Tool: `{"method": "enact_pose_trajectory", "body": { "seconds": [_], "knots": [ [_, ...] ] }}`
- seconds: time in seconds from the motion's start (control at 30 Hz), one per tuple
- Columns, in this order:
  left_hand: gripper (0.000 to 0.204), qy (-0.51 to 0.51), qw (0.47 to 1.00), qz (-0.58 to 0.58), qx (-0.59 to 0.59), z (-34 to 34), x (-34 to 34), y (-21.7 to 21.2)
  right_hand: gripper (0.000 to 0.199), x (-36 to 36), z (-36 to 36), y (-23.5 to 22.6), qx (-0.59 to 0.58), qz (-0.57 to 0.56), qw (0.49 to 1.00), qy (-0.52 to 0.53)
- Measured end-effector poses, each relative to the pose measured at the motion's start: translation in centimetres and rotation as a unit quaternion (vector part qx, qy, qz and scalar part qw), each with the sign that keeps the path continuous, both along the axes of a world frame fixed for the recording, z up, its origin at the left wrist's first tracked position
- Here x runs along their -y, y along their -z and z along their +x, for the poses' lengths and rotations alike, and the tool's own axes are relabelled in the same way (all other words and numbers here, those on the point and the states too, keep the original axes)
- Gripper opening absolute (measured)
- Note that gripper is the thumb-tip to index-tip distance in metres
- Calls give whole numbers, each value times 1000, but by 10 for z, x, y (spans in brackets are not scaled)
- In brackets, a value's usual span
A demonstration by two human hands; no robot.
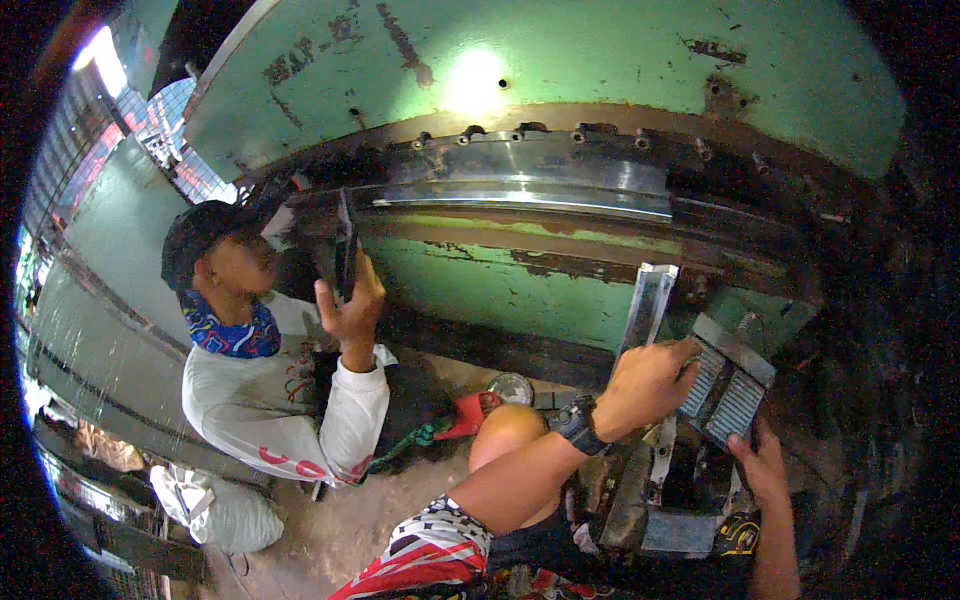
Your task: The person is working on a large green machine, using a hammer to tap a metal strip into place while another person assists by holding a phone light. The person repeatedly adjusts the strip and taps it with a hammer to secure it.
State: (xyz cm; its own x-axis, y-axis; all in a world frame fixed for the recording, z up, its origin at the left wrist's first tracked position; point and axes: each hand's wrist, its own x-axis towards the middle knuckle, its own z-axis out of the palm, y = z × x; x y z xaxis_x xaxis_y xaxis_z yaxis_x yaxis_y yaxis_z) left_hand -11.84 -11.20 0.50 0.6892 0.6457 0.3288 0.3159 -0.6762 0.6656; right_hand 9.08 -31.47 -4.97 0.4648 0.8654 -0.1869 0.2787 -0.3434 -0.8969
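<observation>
A ribbed, grey-blue rectangular piece (732,392), split by a dark strip down its middle, is tilted at the right. My right hand (765,462) grips its lower edge, the thumb lying on the front. Wearing a dark wristwatch, my left hand (648,388) has its fingers curled at the piece's left side; whatever is in them is hidden. Just behind that hand, a bright angled metal strip (650,300) stands nearly upright. Below both hands is a metal frame (660,462) with a dark hollow.
A co-worker (285,390) crouches at the left, one hand raised to a dark flat piece (346,250). A large green machine (600,60) with a long shiny blade-like bar (540,175) spans the back. A white sack (215,510) sits on the floor at the left.
</observation>
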Motion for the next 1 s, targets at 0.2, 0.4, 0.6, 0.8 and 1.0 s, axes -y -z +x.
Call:
{"method": "enact_pose_trajectory", "body": {
  "seconds": [0.2, 0.4, 0.6, 0.8, 1.0],
  "knots": [
    [25, 0, 1000, -7, -21, 2, 2, -5, 90, -1, 3, 0, 9, -32, 999, -1],
    [27, -26, 999, 20, 6, 6, -5, -3, 90, 6, 9, 13, -4, -66, 997, 38],
    [89, -126, 988, 90, 8, -5, -90, 2, 81, -5, -2, -4, 21, -82, 996, 28],
    [108, -193, 973, 79, -94, 12, -132, -20, 75, -4, 3, 4, 23, -56, 998, 6],
    [101, -232, 964, 92, -89, 22, -120, -13, 80, 9, 17, 17, 62, -49, 997, 12]
  ]
}}
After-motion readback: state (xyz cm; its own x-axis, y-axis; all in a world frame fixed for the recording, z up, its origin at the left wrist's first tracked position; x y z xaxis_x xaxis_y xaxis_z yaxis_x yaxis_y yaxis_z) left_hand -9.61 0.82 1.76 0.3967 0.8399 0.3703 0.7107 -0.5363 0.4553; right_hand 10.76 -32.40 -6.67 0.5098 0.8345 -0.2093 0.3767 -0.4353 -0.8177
